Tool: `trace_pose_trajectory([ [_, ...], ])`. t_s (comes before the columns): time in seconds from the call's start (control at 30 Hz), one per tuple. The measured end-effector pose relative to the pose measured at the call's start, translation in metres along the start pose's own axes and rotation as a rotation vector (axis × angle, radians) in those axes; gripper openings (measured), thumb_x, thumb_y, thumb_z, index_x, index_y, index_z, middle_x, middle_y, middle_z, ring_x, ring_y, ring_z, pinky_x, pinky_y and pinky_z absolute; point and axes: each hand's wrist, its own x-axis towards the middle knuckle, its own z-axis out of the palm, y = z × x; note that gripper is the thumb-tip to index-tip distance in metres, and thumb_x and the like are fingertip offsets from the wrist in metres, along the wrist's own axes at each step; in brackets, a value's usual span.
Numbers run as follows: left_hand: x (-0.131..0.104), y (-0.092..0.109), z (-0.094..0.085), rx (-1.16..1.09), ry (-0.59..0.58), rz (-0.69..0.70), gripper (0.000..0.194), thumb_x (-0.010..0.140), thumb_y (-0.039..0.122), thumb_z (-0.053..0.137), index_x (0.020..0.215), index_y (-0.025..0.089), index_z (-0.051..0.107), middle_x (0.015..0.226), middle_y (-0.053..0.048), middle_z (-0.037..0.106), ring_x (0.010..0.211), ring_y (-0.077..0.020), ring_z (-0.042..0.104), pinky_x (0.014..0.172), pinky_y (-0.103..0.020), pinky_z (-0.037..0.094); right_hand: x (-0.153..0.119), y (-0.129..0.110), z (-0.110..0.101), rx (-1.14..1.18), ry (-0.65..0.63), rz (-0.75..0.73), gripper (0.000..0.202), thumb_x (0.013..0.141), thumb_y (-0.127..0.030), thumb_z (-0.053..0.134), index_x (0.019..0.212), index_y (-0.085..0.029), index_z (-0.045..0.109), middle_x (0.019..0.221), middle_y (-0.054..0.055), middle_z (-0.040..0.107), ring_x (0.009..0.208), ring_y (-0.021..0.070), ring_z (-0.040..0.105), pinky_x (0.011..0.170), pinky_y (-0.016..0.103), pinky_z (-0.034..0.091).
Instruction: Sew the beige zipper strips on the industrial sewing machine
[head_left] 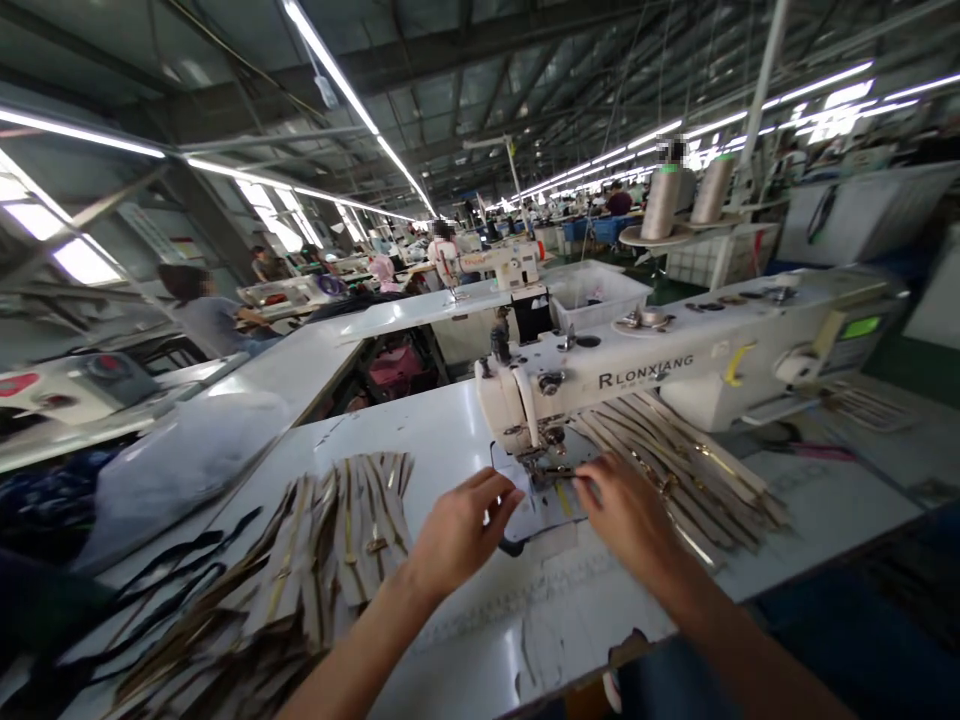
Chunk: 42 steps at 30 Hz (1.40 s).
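Note:
A white sewing machine point(645, 360) stands on the pale table point(555, 600), its needle area between and just beyond my hands. My left hand point(476, 515) is to the left of the needle, fingers curled and thumb near the index finger; what it holds, if anything, is too small to tell. To the right of the needle, my right hand point(619, 505) has thumb and fingertips pinched at a small dark piece by the presser foot. Beige strips with zippers point(337, 540) lie heaped at the left, and more zipper strips point(675, 465) lie under the machine's arm at the right.
Dark straps point(172, 570) lie at the left beside a translucent plastic bag point(187, 470). Thread cones point(661, 205) stand behind the machine. Scissors with a pink handle point(821, 452) lie at the right. A white bin point(600, 290) stands beyond, and a person point(214, 310) sits at the far left.

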Motion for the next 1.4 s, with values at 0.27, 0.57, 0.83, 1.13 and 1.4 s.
trace_pose_trajectory([
  [0.27,0.009,-0.017,0.077,-0.255,-0.089,0.124,0.027,0.099,0.031,0.039,0.084,0.017,0.058,0.083,-0.004,0.056,0.074,-0.0140,0.053,0.068,-0.024,0.041,-0.037,0.099,-0.048,-0.064,-0.011,0.448,0.029,0.077,-0.033,0.063,0.097,-0.013,0.066,0.086,0.008,0.068,0.078,0.0232,0.064,0.071,0.033,0.049],
  [0.57,-0.003,-0.004,0.061,-0.376,-0.066,0.203,0.021,0.097,0.027,0.042,0.103,0.018,0.060,0.095,-0.008,0.060,0.086,-0.0167,0.058,0.079,-0.027,0.047,-0.065,0.084,-0.090,-0.220,0.245,0.116,0.033,0.089,-0.036,0.041,0.091,-0.016,0.067,0.088,0.011,0.070,0.080,0.0272,0.066,0.075,0.040,0.050],
  [0.83,-0.021,0.026,0.075,-0.722,-0.105,0.180,0.055,0.078,0.054,0.069,0.119,0.018,0.061,0.106,-0.012,0.064,0.083,-0.0218,0.062,0.081,-0.032,0.051,-0.059,-0.013,-0.084,0.234,-0.158,0.054,0.030,0.095,-0.031,0.037,0.086,-0.025,0.065,0.083,0.003,0.071,0.075,0.0171,0.066,0.067,0.024,0.048],
  [1.13,0.011,-0.024,0.051,-0.947,0.493,-0.594,0.066,0.070,0.079,0.055,0.061,0.014,0.056,0.051,-0.001,0.053,0.043,-0.0113,0.047,0.042,-0.021,0.037,-0.004,-0.052,0.005,0.510,-0.425,0.111,0.033,0.098,-0.029,0.032,0.075,-0.019,0.052,0.058,0.000,0.061,0.053,0.0130,0.057,0.054,0.021,0.038],
  [1.4,0.014,-0.032,0.065,-1.096,0.394,-0.531,0.057,0.058,0.064,0.077,0.073,0.011,0.064,0.054,-0.001,0.056,0.048,-0.0120,0.050,0.045,-0.020,0.037,0.019,-0.055,0.046,0.392,-0.335,0.002,0.043,0.099,-0.039,0.028,0.078,-0.018,0.058,0.071,0.007,0.068,0.066,0.0178,0.064,0.063,0.025,0.041],
])
